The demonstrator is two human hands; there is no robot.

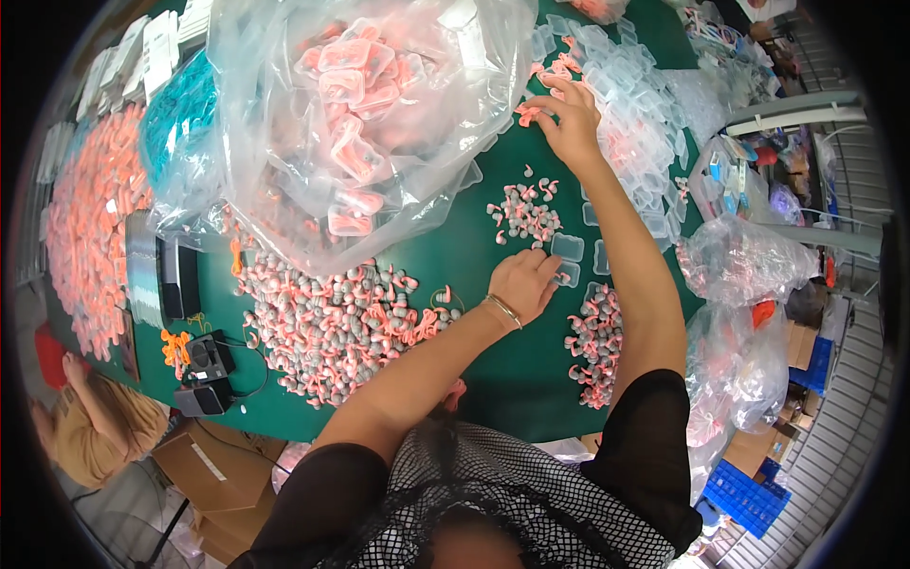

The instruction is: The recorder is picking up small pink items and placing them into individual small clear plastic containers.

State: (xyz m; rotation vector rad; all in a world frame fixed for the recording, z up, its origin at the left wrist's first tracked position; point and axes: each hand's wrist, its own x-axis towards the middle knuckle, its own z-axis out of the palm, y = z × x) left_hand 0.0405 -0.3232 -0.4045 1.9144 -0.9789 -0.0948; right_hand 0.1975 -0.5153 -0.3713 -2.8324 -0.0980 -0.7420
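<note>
My right hand (572,128) reaches to the far side of the table, thumb and fingertips closed on a soft pink piece (527,115). More pink pieces (559,66) lie just beyond it, beside a heap of clear plastic boxes (626,104). Nearer, my left hand (524,286) bends its fingers over a small clear box (566,275); what its fingertips hold is hidden. Another clear box (568,248) sits against that one. A small pile of pink-and-grey hooked pieces (527,213) is just beyond my left hand, with another pile (594,346) under my right forearm.
A large clear bag (427,104) of pink cases covers the far middle. A wide heap of hooked pieces (332,322) spreads left of my left forearm. Orange-pink items (95,228), a black device (209,357) and another person (104,417) are at the left. Plastic bags (744,261) crowd the right.
</note>
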